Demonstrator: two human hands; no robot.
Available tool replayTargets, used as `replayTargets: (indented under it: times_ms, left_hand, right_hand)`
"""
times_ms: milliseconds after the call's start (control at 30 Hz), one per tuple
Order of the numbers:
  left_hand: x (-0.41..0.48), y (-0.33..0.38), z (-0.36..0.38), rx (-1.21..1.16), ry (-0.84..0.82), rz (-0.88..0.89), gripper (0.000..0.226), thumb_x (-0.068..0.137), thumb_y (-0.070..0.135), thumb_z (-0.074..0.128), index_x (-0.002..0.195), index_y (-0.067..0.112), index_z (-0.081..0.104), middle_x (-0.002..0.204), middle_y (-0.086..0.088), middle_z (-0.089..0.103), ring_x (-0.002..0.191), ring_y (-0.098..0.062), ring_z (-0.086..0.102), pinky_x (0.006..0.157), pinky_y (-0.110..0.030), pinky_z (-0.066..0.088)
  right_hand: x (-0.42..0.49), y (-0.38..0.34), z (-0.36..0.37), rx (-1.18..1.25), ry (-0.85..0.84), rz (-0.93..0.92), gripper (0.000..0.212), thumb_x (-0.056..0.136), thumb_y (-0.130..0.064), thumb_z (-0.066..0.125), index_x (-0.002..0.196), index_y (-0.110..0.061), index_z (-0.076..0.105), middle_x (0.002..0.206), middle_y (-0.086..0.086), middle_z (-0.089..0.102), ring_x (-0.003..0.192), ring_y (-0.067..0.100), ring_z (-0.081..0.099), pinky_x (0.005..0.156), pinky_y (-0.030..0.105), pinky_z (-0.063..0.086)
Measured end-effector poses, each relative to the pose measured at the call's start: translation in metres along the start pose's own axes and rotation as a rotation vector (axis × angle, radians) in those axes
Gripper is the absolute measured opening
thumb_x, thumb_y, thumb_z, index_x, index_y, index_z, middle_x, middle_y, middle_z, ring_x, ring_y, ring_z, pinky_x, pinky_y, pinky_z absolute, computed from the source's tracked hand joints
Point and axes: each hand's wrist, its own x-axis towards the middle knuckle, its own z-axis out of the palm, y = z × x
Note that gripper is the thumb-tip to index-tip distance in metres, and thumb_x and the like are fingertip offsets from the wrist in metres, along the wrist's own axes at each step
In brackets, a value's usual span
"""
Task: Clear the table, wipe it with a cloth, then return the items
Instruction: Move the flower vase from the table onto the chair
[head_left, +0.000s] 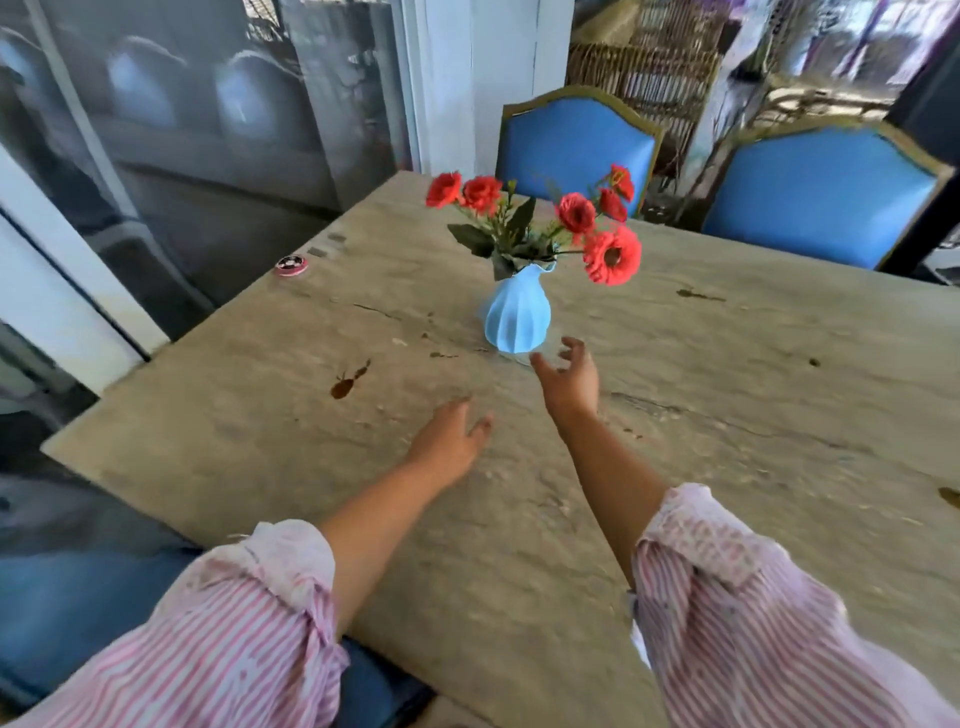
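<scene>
A ribbed light-blue vase (518, 314) with red flowers (610, 255) stands upright near the middle of the beige stone table (727, 395). My right hand (569, 376) hovers just in front of the vase's base, fingers spread, holding nothing and apart from the vase. My left hand (449, 439) is stretched over the table lower and to the left, fingers apart and empty. A small round pink-and-black object (292, 265) lies at the table's far left edge. Brown stains (347, 383) mark the tabletop to the left of my hands.
Two blue upholstered chairs (574, 148) (826, 200) stand at the table's far side. A wicker piece (644, 67) sits behind them. A glass wall and white frame run along the left. More dark spots (698, 294) dot the table's right half.
</scene>
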Motion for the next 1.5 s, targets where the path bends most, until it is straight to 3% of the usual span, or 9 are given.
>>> replayTargets:
  times_ms: [133,267,400,700,867,1000,1300,1500]
  left_hand:
    - [0.043,-0.028,0.002,0.154,-0.034,0.094,0.053,0.099,0.034,0.036,0.146,0.011,0.029,0.154,-0.014,0.026,0.143,-0.023,0.024,0.116,-0.033,0.025]
    - [0.071,-0.042,0.007,0.334,-0.103,0.084,0.054,0.101,0.035,0.025,0.151,0.020,0.012,0.161,-0.003,0.001,0.148,-0.023,0.004,0.117,-0.043,0.014]
    - [0.082,-0.054,0.015,0.342,-0.136,0.104,0.057,0.101,0.040,0.020,0.150,0.026,-0.005,0.159,0.002,-0.018,0.147,-0.023,-0.015,0.118,-0.045,-0.002]
    - [0.082,-0.056,0.013,0.321,-0.191,0.096,0.059,0.100,0.044,0.018,0.149,0.030,-0.012,0.156,0.006,-0.026,0.144,-0.020,-0.024,0.117,-0.045,-0.011]
    - [0.075,-0.028,-0.002,0.229,-0.197,0.001,0.060,0.099,0.043,0.026,0.151,0.018,0.010,0.161,-0.004,0.000,0.148,-0.024,0.000,0.119,-0.050,0.005]
    - [0.037,0.017,-0.006,0.101,-0.095,0.049,0.058,0.099,0.040,0.034,0.146,0.006,0.027,0.152,-0.016,0.032,0.140,-0.029,0.032,0.114,-0.038,0.027]
    - [-0.084,0.139,0.029,-0.017,-0.003,0.218,0.045,0.099,0.030,0.035,0.130,0.001,0.049,0.138,-0.020,0.050,0.127,-0.032,0.047,0.101,-0.033,0.037]
    - [-0.160,0.211,0.086,-0.065,-0.006,0.215,0.050,0.099,0.038,0.033,0.134,0.003,0.044,0.140,-0.019,0.047,0.130,-0.031,0.044,0.100,-0.031,0.036]
  right_hand:
    - [0.040,-0.009,0.032,-0.079,0.039,-0.028,0.069,0.079,-0.029,0.073,0.135,-0.004,0.041,0.135,0.015,0.049,0.126,0.029,0.045,0.101,0.036,0.037]
    - [0.068,-0.011,0.053,-0.107,0.029,-0.060,0.087,0.073,-0.031,0.079,0.143,-0.010,0.031,0.143,0.010,0.040,0.134,0.025,0.037,0.110,0.037,0.032]
    - [0.083,-0.008,0.067,-0.032,0.055,-0.046,0.099,0.067,-0.031,0.083,0.146,-0.016,0.024,0.147,0.006,0.032,0.137,0.021,0.031,0.113,0.035,0.030]
    - [0.068,-0.012,0.058,-0.035,0.099,-0.050,0.096,0.069,-0.030,0.082,0.145,-0.016,0.025,0.143,0.004,0.035,0.132,0.018,0.036,0.108,0.031,0.033]
    - [0.033,-0.020,0.020,-0.011,0.119,-0.056,0.096,0.068,-0.031,0.083,0.145,-0.017,0.026,0.141,0.004,0.037,0.131,0.018,0.037,0.106,0.032,0.035]
    - [-0.002,-0.026,-0.029,-0.048,0.131,-0.073,0.097,0.068,-0.037,0.082,0.145,-0.017,0.026,0.141,0.004,0.040,0.130,0.020,0.039,0.105,0.034,0.037]
    - [-0.089,-0.020,-0.191,-0.016,0.219,-0.086,0.097,0.065,-0.037,0.084,0.142,-0.011,0.032,0.136,0.007,0.047,0.125,0.023,0.047,0.099,0.032,0.040]
    - [-0.146,0.014,-0.311,-0.039,0.257,-0.103,0.087,0.066,-0.038,0.083,0.136,-0.011,0.039,0.128,0.005,0.053,0.116,0.022,0.052,0.082,0.026,0.039]
